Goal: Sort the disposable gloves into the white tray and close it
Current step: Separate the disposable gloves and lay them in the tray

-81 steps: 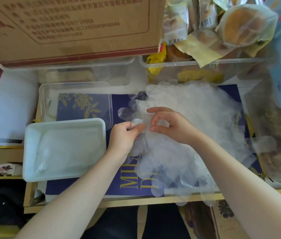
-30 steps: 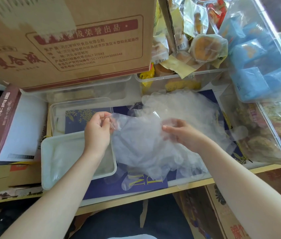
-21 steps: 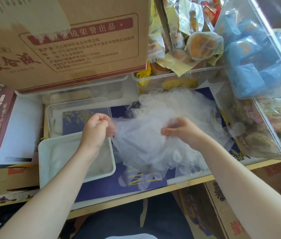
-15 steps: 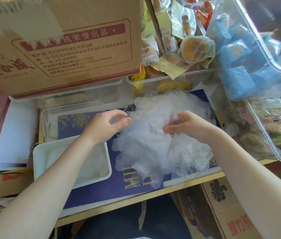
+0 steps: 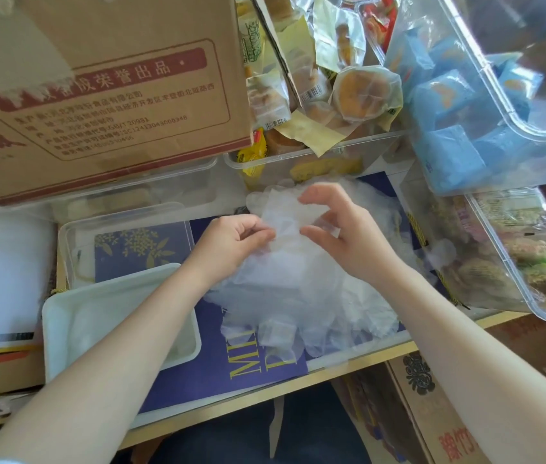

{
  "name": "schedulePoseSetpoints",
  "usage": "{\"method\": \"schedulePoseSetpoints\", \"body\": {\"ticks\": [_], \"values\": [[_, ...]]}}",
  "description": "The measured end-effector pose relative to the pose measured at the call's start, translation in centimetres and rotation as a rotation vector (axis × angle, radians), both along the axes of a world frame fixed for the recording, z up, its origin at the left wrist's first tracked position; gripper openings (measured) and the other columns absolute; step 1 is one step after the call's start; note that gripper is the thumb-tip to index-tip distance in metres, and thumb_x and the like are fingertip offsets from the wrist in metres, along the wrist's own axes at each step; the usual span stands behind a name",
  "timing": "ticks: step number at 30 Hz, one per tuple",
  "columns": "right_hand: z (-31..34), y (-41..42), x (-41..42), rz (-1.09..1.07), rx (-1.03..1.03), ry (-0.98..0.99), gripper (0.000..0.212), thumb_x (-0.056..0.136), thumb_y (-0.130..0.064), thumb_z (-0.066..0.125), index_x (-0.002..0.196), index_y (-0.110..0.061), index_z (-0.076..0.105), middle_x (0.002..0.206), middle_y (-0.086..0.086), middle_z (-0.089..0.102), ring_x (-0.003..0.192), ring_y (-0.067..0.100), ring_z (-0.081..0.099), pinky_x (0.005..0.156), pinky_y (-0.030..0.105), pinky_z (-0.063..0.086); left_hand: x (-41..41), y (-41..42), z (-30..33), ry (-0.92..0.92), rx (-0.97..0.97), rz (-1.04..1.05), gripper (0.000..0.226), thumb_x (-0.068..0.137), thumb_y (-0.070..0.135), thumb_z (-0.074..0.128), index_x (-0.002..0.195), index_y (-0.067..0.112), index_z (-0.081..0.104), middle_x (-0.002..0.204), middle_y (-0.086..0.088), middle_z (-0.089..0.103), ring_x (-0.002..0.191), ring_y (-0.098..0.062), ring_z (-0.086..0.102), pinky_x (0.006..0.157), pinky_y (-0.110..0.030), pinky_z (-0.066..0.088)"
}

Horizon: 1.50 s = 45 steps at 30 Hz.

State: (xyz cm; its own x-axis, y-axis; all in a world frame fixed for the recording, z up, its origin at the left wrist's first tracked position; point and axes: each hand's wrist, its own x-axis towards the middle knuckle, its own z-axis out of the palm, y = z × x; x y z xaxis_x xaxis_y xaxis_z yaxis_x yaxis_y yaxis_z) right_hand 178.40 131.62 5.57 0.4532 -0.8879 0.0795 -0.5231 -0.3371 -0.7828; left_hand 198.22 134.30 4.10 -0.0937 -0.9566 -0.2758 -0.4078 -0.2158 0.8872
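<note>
My feed: two bare forearms enter from the bottom edge, no sleeves anywhere along either one up to where the frame cuts them off. Left hand bare, no ring, watch or band that I can make out. Right hand likewise bare; fingers partly turned from me, so I cannot rule on a ring there. Wrists plain, nothing strapped on. Nails short, unpainted as far as I see. A dark garment shows low at centre, between the forearms; a sliver of pale blue cloth sits at the bottom left corner
</note>
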Motion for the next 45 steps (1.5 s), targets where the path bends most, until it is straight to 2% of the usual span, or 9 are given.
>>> {"method": "schedulePoseSetpoints", "body": {"ticks": [10,15,19,22,28,33,38,42,45], "values": [[-0.6,-0.4,1.8,-0.165,0.106,-0.036,0.007,0.082,-0.015,0.07,0.086,-0.014,0.065,0.081,-0.011,0.06,0.067,-0.001,0.052,0.064,0.005,0.037,-0.5,0.2,0.6,-0.119,-0.092,0.014,0.013,0.089,0.023,0.062,0.08,0.013,0.063,0.066,0.007,0.065,0.063,-0.002,0.054,0.063,-0.01,0.038],[-0.3,-0.4,1.7,-0.156,0.127,-0.112,0.013,0.084,-0.009,0.065,0.082,-0.019,0.057,0.072,-0.015,0.058,0.066,-0.002,0.054,0.064,0.009,0.04,-0.5,0.3,0.6,-0.196,-0.126,-0.007,0.029,0.09,0.034,0.058,0.077,0.008,0.054,0.057,0.001,0.055,0.053,-0.007,0.043,0.055,-0.018,0.034],[0.4,-0.6,1.8,-0.128,0.354,-0.175,0.032,0.088,-0.01,0.063,0.112,-0.024,0.047,0.077,-0.006,0.065,0.063,0.003,0.058,0.067,0.012,0.045,-0.3,0.2,0.6,-0.221,-0.119,-0.094,0.018,0.093,0.037,0.052,0.087,0.02,0.053,0.063,-0.008,0.057,0.058,-0.013,0.047,0.061,-0.028,0.038],[0.4,-1.0,1.8,-0.024,0.434,-0.077,0.006,0.09,-0.009,0.06,0.095,-0.011,0.063,0.07,-0.008,0.062,0.055,-0.007,0.053,0.062,0.013,0.043,-0.1,0.4,0.6,-0.23,-0.132,-0.131,0.018,0.094,0.034,0.05,0.081,0.021,0.052,0.054,0.004,0.042,0.051,-0.008,0.037,0.052,-0.021,0.027],[0.2,-1.7,1.0,-0.117,0.362,0.016,0.017,0.093,-0.01,0.052,0.077,-0.012,0.057,0.062,-0.006,0.053,0.043,0.0,0.041,0.048,0.013,0.036,2.9,1.2,0.2,-0.272,0.065,-0.299,0.032,0.096,0.027,0.049,0.068,0.012,0.048,0.053,0.009,0.038,0.047,-0.005,0.035,0.051,-0.019,0.029],[-0.7,-1.5,1.0,-0.069,0.345,0.107,0.021,0.095,-0.016,0.051,0.083,0.0,0.055,0.06,-0.003,0.05,0.045,0.003,0.036,0.045,0.014,0.031,5.5,1.6,0.7,-0.151,0.276,-0.38,0.025,0.095,0.029,0.049,0.075,0.015,0.057,0.063,0.011,0.051,0.059,-0.004,0.044,0.064,-0.023,0.037],[-0.4,-1.6,1.4,0.007,0.348,0.087,0.019,0.095,-0.017,0.051,0.083,-0.006,0.06,0.063,-0.003,0.052,0.045,0.002,0.037,0.045,0.013,0.031,3.2,0.5,1.5,-0.225,0.182,-0.36,0.023,0.096,0.032,0.048,0.086,0.016,0.061,0.083,0.002,0.064,0.077,-0.011,0.056,0.081,-0.03,0.042],[0.3,-1.9,1.2,-0.044,0.464,-0.069,0.011,0.092,-0.016,0.057,0.082,-0.018,0.062,0.057,-0.01,0.061,0.045,-0.001,0.041,0.047,0.01,0.034,1.9,0.3,1.0,-0.206,0.136,-0.352,0.013,0.093,0.028,0.055,0.084,0.02,0.06,0.077,0.006,0.06,0.066,-0.01,0.05,0.069,-0.026,0.04],[0.0,-2.1,-0.2,-0.192,0.784,-0.433,0.019,0.093,-0.033,0.05,0.098,-0.02,0.062,0.073,-0.005,0.072,0.074,0.011,0.063,0.067,0.017,0.049,2.1,0.4,0.3,-0.033,0.14,-0.202,0.016,0.095,0.026,0.053,0.087,0.014,0.059,0.079,-0.006,0.055,0.071,-0.017,0.046,0.07,-0.032,0.038]]}}
